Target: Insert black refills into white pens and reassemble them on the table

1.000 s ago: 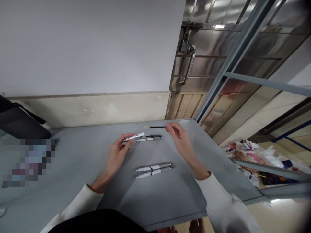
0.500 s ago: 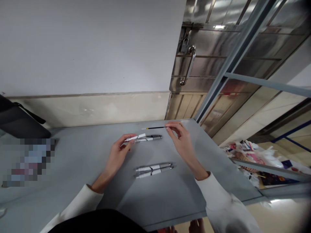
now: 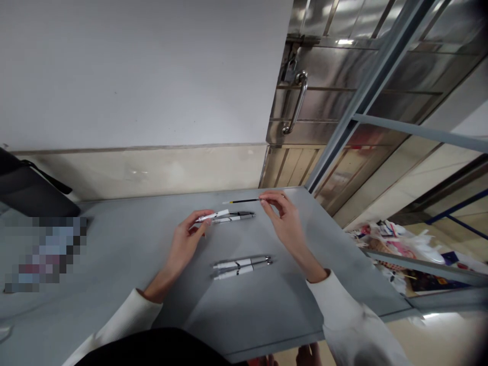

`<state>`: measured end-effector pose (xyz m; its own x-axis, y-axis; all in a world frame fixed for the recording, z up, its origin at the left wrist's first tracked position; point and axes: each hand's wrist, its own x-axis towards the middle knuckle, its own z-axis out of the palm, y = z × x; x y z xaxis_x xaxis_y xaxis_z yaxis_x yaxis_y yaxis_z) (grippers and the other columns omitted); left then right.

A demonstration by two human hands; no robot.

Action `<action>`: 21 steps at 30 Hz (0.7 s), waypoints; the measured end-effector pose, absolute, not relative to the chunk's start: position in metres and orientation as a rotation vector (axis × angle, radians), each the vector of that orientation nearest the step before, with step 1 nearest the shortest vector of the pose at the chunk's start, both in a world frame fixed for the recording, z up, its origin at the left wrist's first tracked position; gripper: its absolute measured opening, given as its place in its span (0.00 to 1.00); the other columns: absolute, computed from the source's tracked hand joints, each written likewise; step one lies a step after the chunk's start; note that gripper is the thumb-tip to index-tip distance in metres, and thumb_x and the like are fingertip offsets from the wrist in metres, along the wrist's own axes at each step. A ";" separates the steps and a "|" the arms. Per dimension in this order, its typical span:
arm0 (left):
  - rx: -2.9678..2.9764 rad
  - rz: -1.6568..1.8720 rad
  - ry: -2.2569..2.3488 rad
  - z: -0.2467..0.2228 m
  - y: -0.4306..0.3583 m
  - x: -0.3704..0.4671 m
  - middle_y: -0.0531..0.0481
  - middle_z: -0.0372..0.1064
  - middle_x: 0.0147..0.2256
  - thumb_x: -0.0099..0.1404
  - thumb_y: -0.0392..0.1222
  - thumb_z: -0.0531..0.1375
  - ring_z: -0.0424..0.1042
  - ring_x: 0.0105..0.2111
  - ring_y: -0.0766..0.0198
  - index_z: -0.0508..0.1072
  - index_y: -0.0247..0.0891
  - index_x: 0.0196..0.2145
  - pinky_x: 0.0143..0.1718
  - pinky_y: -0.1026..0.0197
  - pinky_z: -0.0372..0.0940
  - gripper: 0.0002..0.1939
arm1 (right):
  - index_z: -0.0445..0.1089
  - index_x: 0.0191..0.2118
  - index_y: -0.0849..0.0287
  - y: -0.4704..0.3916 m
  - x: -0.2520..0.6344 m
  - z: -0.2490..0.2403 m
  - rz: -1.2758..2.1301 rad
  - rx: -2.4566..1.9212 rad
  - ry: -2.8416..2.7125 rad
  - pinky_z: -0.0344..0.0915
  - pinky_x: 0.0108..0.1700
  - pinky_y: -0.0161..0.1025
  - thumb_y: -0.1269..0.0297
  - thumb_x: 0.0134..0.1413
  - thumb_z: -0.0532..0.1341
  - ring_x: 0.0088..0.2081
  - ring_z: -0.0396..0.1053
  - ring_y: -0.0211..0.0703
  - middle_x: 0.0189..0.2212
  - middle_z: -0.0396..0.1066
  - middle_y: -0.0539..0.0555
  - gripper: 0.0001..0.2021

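Between the fingers and thumb of my left hand (image 3: pixel 187 238) is a white pen barrel (image 3: pixel 218 214), its far end pointing right. My right hand (image 3: pixel 281 219) pinches the end of a thin black ink refill (image 3: pixel 246 201), which points left and has a yellow band and a pale tip. The refill and the barrel are apart. Just behind the held barrel, a white pen (image 3: pixel 237 218) lies on the grey table (image 3: pixel 133 244), partly covered by my left hand. Closer to me, two white pens (image 3: pixel 234 273) with silver ends lie side by side.
At the table's left stand a dark case (image 3: pixel 38 185) with a strap and a blurred-out flat object (image 3: pixel 48 254). A wall borders the back edge. A metal frame post (image 3: pixel 343 132) rises at the back right corner, with plastic bags (image 3: pixel 412 244) beyond the right edge.
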<state>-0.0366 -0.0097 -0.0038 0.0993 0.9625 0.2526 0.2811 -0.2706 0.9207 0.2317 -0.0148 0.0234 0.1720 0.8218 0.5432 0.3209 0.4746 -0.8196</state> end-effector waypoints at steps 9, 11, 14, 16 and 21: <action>1.664 1.199 1.227 -0.006 -0.009 -0.038 0.47 0.79 0.51 0.71 0.53 0.61 0.76 0.40 0.57 0.79 0.44 0.50 0.35 0.60 0.69 0.16 | 0.78 0.43 0.51 -0.014 0.234 0.021 0.460 -1.033 -1.426 0.72 0.57 0.50 0.56 0.67 0.64 0.49 0.74 0.49 0.45 0.73 0.56 0.07; 1.661 1.201 1.227 -0.006 -0.009 -0.037 0.47 0.79 0.51 0.71 0.53 0.61 0.76 0.41 0.56 0.79 0.43 0.50 0.35 0.60 0.69 0.16 | 0.78 0.43 0.52 -0.013 0.234 0.021 0.450 -1.028 -1.429 0.72 0.56 0.49 0.56 0.67 0.64 0.49 0.74 0.49 0.44 0.73 0.56 0.07; 1.663 1.196 1.232 -0.004 -0.009 -0.037 0.47 0.79 0.50 0.71 0.53 0.61 0.76 0.42 0.56 0.79 0.43 0.50 0.36 0.60 0.69 0.16 | 0.78 0.42 0.52 -0.013 0.233 0.021 0.449 -1.045 -1.432 0.72 0.55 0.49 0.55 0.67 0.64 0.48 0.74 0.49 0.44 0.73 0.56 0.09; 1.660 1.194 1.238 -0.004 -0.010 -0.037 0.47 0.79 0.50 0.71 0.53 0.61 0.76 0.41 0.56 0.79 0.44 0.50 0.36 0.60 0.69 0.16 | 0.78 0.42 0.52 -0.013 0.233 0.022 0.450 -1.064 -1.431 0.72 0.55 0.49 0.52 0.67 0.64 0.49 0.74 0.50 0.44 0.74 0.57 0.10; 1.653 1.204 1.239 -0.004 -0.010 -0.037 0.47 0.79 0.51 0.71 0.52 0.61 0.76 0.43 0.55 0.79 0.43 0.49 0.36 0.60 0.69 0.16 | 0.77 0.39 0.53 -0.014 0.233 0.023 0.505 -1.055 -1.419 0.73 0.52 0.49 0.48 0.67 0.63 0.45 0.74 0.50 0.41 0.75 0.56 0.14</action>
<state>-0.0368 -0.0095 -0.0037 0.0962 0.9636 0.2493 0.2769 -0.2665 0.9232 0.2331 -0.0141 0.0226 0.1513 0.8248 0.5448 0.2952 0.4883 -0.8212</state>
